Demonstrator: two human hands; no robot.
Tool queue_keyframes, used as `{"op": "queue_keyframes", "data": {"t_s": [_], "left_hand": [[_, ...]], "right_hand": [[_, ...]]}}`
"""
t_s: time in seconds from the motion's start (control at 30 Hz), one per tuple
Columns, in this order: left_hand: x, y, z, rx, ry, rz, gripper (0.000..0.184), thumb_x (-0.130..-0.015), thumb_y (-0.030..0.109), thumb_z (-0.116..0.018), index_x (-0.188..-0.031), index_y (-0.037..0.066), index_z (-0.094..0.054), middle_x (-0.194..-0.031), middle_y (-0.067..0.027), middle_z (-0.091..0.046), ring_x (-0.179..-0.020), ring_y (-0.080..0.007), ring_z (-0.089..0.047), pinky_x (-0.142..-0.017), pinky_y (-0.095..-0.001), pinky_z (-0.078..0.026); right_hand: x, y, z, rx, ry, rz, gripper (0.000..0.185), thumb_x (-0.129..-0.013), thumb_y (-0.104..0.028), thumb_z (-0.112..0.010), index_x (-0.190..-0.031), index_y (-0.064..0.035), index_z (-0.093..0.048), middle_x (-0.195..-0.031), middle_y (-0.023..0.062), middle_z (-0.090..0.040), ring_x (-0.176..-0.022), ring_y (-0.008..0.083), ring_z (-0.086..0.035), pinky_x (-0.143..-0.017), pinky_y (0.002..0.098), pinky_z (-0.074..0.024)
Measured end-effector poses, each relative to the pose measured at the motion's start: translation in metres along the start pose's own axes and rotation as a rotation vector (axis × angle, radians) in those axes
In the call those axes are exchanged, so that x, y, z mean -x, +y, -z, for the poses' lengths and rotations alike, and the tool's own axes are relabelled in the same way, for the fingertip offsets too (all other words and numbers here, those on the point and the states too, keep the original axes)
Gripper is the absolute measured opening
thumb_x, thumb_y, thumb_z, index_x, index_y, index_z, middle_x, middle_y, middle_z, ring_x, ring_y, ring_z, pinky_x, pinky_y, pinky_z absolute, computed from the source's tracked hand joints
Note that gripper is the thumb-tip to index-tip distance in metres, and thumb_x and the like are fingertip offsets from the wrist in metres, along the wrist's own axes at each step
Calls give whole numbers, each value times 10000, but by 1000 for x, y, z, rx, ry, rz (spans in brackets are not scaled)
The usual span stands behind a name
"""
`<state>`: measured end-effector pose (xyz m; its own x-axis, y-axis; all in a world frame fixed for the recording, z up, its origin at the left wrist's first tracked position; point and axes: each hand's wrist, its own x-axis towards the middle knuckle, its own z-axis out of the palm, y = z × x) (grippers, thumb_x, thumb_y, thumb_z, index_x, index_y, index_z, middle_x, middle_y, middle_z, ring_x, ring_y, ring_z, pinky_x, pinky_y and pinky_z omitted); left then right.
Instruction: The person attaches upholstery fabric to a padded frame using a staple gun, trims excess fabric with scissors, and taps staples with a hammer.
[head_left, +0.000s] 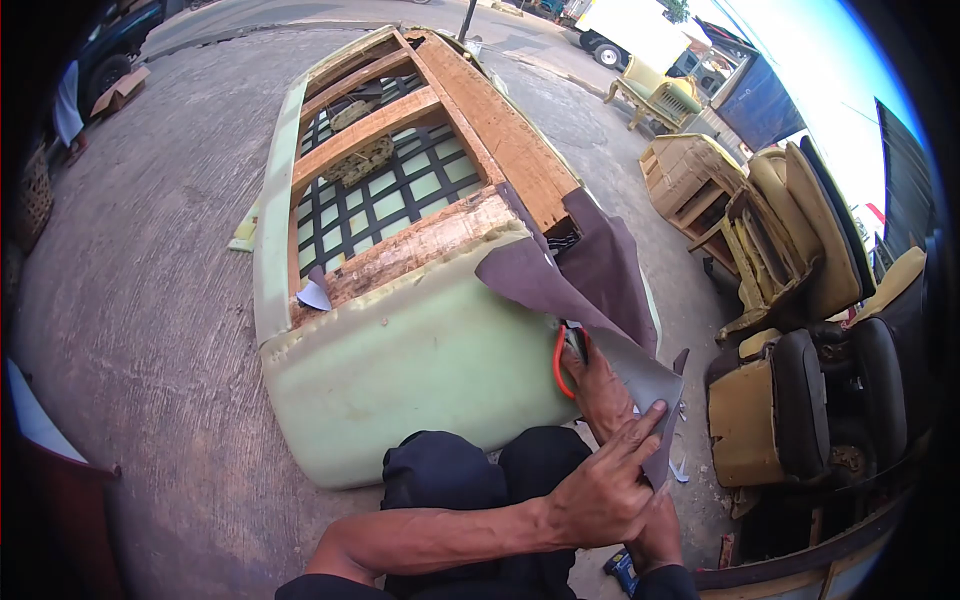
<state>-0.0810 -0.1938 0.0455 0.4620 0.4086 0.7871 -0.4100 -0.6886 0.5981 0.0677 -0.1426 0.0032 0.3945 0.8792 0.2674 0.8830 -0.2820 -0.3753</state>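
My left hand (605, 490) crosses over my right wrist and grips the edge of a dark purple fabric piece (575, 300), its grey underside turned up. Its index finger lies along the fabric. My right hand (598, 388) is closed round a red-handled cutting tool (562, 360), whose tip is at the fabric; the blades are mostly hidden. Both hands are beside the right side of a pale green padded panel (410, 370) on a wooden frame (375, 130) with black webbing. The fabric hangs over the frame's right corner.
Old seat parts (765, 400) and a worn chair frame (700, 185) stand at the right. A blue tool (621, 570) lies near my right forearm. A cardboard piece (120, 92) is at the upper left. A white truck (625, 35) is on the road behind.
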Motion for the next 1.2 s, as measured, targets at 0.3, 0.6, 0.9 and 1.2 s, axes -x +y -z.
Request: {"op": "queue_keyframes", "data": {"t_s": [0.3, 0.6, 0.9, 1.2], "left_hand": [[-2, 0, 0, 5, 23, -30, 319, -872, 92, -690, -968, -204, -625, -1261, -394, -539, -1374, -531, -446, -1136, -540, -413], [-4, -2, -5, -6, 46, -37, 297, -880, 95, -690, -966, -185, -643, -1260, -389, -546, -1359, -541, -457, -1132, -540, -417], [-12, 1, -8, 37, 198, -83, 250, -844, 92, -692, -927, -135, -628, -1332, -387, -480, -1391, -582, -390, -1109, -616, -409], [-13, 1, -1, 44, 189, -109, 290, -889, 103, -699, -1041, -143, -675, -1326, -409, -513, -1306, -559, -491, -1078, -530, -461]], "right_hand": [[-36, -12, -6, 197, 80, 116, 417, -906, -314, -744, -1191, -45, -601, -955, 186, -626, -863, 392, -637, -767, 517, -487], [-40, -4, 2, 101, -42, 61, 473, -917, -380, -730, -1225, -39, -617, -983, 182, -641, -861, 398, -645, -740, 498, -496], [-31, -25, 14, 395, 233, 283, 431, -809, -271, -784, -1149, -56, -629, -1004, 140, -610, -946, 338, -630, -791, 459, -520], [-53, -28, 11, 396, 59, 361, 425, -882, -296, -709, -1147, 5, -567, -1015, 176, -614, -1017, 332, -635, -844, 448, -527]]}}
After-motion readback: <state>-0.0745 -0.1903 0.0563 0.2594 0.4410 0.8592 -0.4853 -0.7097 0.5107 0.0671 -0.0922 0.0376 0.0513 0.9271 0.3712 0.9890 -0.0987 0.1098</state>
